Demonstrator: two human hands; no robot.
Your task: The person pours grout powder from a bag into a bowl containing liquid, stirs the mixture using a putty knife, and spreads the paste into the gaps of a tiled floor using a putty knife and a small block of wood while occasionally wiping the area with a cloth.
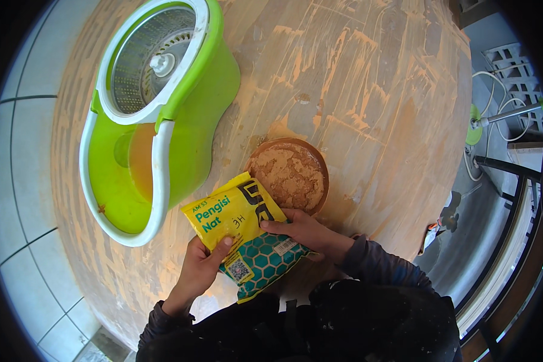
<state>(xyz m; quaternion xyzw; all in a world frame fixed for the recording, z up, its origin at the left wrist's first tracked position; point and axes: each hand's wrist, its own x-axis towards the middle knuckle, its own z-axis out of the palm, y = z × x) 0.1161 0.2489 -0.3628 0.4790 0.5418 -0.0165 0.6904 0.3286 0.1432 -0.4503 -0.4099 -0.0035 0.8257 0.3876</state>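
A yellow and green plastic grout bag (226, 211) is held between my two hands, its printed face turned up toward me. My left hand (200, 268) grips the left side of the bag, thumb pressed on the front. On the right side, my right hand (304, 232) pinches it with the thumb on top and the fingers tucked behind. Just beyond the bag's upper edge rests a round brown bowl (326, 181), partly covered by it. Tan, crumbly powder or paste (286, 172) lies in the bowl.
A lime green mop bucket (208, 120) with a metal spin basket (145, 66) stands at the left, cloudy water inside. Tan smears streak the wood-look floor (356, 90). Pale tiles (33, 151) border the left. A mop (513, 114), hose and dark metal frame (510, 166) stand at right.
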